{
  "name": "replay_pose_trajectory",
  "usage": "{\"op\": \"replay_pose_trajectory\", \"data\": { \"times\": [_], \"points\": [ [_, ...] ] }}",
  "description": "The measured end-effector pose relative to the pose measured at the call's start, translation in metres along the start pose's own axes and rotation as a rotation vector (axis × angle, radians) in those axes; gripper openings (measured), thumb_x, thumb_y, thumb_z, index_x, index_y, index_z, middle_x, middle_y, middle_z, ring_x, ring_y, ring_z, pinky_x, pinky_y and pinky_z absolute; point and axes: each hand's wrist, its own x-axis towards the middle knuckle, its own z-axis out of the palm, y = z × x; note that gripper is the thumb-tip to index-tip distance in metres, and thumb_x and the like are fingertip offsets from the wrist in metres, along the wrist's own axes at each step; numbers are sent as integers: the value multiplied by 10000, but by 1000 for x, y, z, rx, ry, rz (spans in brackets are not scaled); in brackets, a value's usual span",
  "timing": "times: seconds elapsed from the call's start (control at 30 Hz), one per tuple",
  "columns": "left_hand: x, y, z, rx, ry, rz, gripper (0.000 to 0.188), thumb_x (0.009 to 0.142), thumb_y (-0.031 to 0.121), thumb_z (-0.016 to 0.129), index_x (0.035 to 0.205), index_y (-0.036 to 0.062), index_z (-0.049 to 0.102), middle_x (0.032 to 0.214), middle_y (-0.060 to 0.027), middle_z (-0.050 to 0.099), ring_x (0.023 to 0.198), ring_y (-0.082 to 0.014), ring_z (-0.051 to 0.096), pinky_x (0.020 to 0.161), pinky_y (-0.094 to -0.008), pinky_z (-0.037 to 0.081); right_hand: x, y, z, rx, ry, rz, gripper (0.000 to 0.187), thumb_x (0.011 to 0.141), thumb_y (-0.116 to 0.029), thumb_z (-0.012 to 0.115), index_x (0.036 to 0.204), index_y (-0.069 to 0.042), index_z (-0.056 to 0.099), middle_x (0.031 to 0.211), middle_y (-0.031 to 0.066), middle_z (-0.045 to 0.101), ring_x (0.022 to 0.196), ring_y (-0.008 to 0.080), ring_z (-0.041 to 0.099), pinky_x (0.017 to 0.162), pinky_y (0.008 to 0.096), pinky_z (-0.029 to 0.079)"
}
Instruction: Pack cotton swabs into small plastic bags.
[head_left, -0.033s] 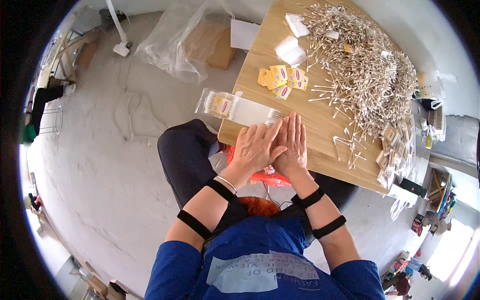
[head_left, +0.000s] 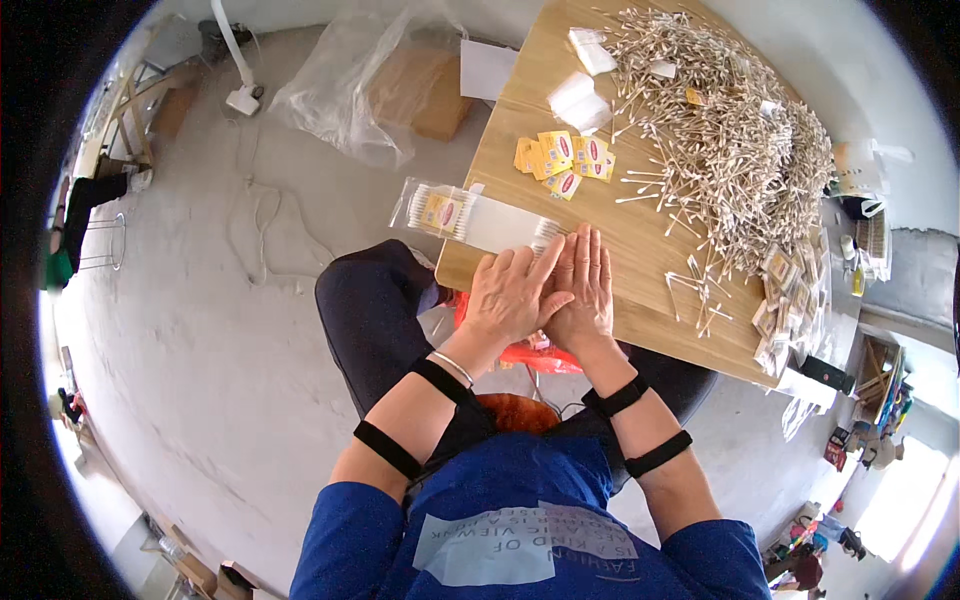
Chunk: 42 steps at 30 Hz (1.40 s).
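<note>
At the near edge of the wooden table [head_left: 545, 100], my left hand [head_left: 510, 298] lies with its fingers stretched out, the index fingertip beside a small row of cotton swabs [head_left: 546, 231]. My right hand [head_left: 583, 292] lies flat against it, fingers straight and side by side, and my left thumb overlaps it. Both hands are open; whatever is beneath the palms is hidden. A white strip [head_left: 495, 222] runs from the swab row leftward to a clear plastic bag [head_left: 400, 214]. Inside that bag are a yellow card [head_left: 440, 210] and more swabs.
A large heap of loose cotton swabs [head_left: 715, 130] covers the far right of the table. Several yellow cards [head_left: 556, 150] and clear bags [head_left: 580, 103] lie left of it. Filled packs [head_left: 785, 300] are piled at the right edge. A red bag [head_left: 540, 355] hangs below my hands.
</note>
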Motion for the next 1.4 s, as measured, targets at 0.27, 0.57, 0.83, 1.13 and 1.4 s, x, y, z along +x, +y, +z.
{"op": "replay_pose_trajectory", "data": {
  "times": [0.27, 0.57, 0.83, 1.13, 1.4],
  "points": [
    [4, 2, 4, 67, -24, -29, 639, 883, 563, 488, 1370, 150, 461, 860, -107, 570, 773, -283, 583, 728, -414, 450, -1, -1, 4, 23, 66, 5, 672, 937, -355, 393, 1447, 50, 228, 1525, 254, 159, 1435, 375, 134, 1168, 455, 122],
    [4, 2, 5, 67, -65, -35, 578, 917, 507, 471, 1364, 141, 468, 890, -106, 571, 816, -294, 584, 756, -410, 452, -2, 1, 0, 95, 43, 14, 673, 936, -349, 366, 1453, 50, 206, 1535, 244, 138, 1443, 350, 113, 1175, 439, 106],
    [3, 3, 3, 72, -50, -6, 529, 914, 455, 503, 1333, 132, 487, 894, -121, 582, 820, -307, 594, 760, -410, 456, -1, 0, 2, 64, 45, 22, 655, 938, -327, 339, 1454, 52, 201, 1539, 235, 133, 1450, 329, 95, 1178, 431, 92],
    [27, -8, -20, -22, -433, -38, 666, 871, 212, 604, 1447, 138, 278, 1094, -179, 621, 961, -355, 629, 822, -445, 522, -5, 1, -10, 104, 75, -5, 805, 886, -461, 455, 1430, 87, 228, 1506, 270, 198, 1430, 356, 156, 1169, 450, 123],
    [34, -10, -14, 30, -442, -57, 585, 890, 193, 573, 1428, 152, 347, 1080, -172, 644, 965, -338, 634, 825, -433, 521, -6, 6, -4, 191, 143, -81, 878, 858, -515, 502, 1411, 116, 244, 1477, 299, 239, 1418, 381, 184, 1163, 465, 135]
  ]
}}
